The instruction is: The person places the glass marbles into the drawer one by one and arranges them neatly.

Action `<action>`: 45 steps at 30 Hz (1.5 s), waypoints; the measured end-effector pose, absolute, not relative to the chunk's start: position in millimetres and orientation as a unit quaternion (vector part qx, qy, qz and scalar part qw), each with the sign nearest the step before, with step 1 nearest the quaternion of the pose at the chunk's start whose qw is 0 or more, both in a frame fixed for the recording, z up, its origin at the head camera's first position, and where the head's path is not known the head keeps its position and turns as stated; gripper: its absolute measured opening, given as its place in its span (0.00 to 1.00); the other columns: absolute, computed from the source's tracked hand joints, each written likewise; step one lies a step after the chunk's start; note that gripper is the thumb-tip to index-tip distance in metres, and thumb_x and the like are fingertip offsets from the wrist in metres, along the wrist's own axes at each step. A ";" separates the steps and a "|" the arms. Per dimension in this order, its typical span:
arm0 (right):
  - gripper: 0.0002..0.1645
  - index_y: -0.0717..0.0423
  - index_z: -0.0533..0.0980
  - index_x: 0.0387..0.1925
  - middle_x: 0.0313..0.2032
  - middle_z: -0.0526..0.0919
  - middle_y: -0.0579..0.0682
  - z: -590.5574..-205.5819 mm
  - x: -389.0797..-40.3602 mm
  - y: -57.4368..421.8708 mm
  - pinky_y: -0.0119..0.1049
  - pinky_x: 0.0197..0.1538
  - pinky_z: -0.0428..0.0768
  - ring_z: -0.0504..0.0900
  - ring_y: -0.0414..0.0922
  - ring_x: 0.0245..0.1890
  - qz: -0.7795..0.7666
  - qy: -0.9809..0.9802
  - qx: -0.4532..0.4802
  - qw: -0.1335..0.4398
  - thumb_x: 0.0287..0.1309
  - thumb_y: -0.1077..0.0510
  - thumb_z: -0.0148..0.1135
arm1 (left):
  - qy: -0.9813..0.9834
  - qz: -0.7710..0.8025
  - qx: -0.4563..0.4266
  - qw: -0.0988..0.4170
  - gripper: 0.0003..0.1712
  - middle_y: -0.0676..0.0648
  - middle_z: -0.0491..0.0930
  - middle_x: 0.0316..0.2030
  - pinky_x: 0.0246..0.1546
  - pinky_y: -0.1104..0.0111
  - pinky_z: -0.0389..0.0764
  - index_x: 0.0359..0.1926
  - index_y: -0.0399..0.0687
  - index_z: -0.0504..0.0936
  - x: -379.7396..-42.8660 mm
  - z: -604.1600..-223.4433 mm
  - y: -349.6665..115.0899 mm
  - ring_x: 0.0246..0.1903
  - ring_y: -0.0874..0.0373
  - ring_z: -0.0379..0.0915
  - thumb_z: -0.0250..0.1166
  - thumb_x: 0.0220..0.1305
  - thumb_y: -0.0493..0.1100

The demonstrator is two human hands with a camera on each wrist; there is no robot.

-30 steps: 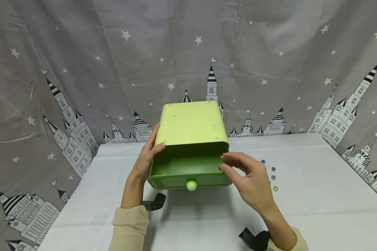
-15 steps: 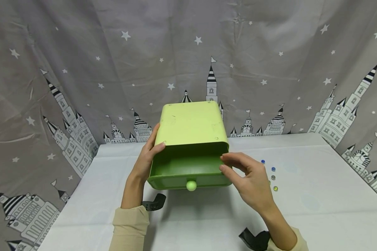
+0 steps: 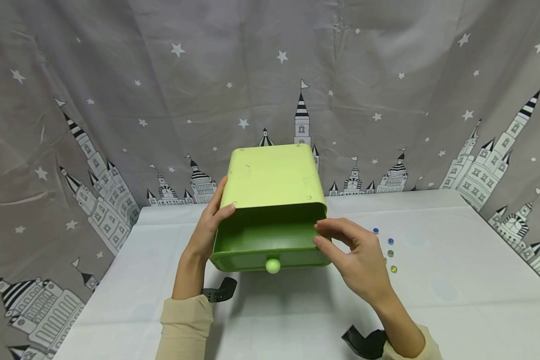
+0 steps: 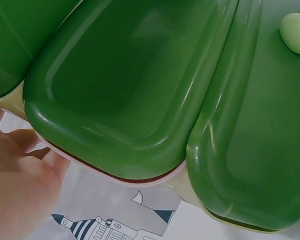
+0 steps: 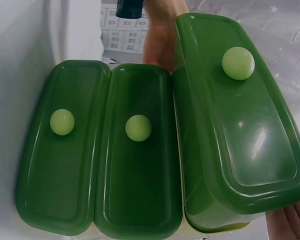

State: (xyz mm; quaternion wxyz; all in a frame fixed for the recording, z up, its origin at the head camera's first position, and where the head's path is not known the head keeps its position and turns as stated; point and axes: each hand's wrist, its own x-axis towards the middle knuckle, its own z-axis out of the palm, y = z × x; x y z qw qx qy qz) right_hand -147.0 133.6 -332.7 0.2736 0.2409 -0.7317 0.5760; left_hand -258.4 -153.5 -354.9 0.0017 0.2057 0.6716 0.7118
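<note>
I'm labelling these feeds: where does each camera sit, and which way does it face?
Head: worn on the head, facing forward and down at the green drawer cabinet; left hand, right hand and both sleeves show.
Left wrist: on that wrist, facing the drawer fronts close up; part of the left hand at lower left.
Right wrist: on that wrist, facing three drawer fronts; part of the right hand at lower right, left arm at top.
Head and right wrist share the pulled-out top drawer and its knob.

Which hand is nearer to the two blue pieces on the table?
Right. The right hand is by the open drawer, just left of the blue pieces; the left hand is farther, at the left of the box.
</note>
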 end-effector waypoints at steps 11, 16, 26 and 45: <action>0.13 0.67 0.83 0.41 0.38 0.85 0.60 -331.4 -148.9 136.8 0.33 0.49 0.79 0.85 0.46 0.41 0.576 -0.723 0.252 0.285 0.51 0.76 0.68 | 0.672 0.712 0.204 -0.001 0.43 0.58 0.42 0.77 0.66 0.60 0.54 0.79 0.62 0.44 -257.0 -353.2 -154.0 0.73 0.61 0.41 0.53 0.69 0.44; 0.14 0.67 0.83 0.40 0.37 0.85 0.60 -328.7 -151.8 149.3 0.31 0.47 0.80 0.85 0.42 0.40 0.587 -0.705 0.255 0.305 0.50 0.79 0.66 | 0.669 0.713 0.208 -0.002 0.44 0.58 0.41 0.77 0.67 0.60 0.53 0.80 0.59 0.42 -257.5 -353.2 -153.9 0.73 0.61 0.40 0.53 0.69 0.43; 0.13 0.77 0.80 0.40 0.37 0.86 0.54 -322.8 -158.9 195.1 0.27 0.42 0.80 0.85 0.42 0.38 0.651 -0.657 0.223 0.307 0.50 0.82 0.63 | 0.671 0.712 0.208 0.000 0.43 0.58 0.41 0.77 0.68 0.59 0.51 0.79 0.62 0.44 -258.3 -353.4 -153.1 0.73 0.61 0.39 0.53 0.70 0.43; 0.13 0.72 0.82 0.43 0.32 0.85 0.34 -372.4 -205.1 248.1 0.22 0.39 0.77 0.83 0.33 0.36 0.596 -0.737 -0.030 0.318 0.57 0.68 0.68 | 0.669 0.715 0.204 0.009 0.43 0.59 0.40 0.77 0.66 0.59 0.54 0.79 0.65 0.43 -256.5 -354.4 -154.1 0.73 0.62 0.40 0.53 0.70 0.44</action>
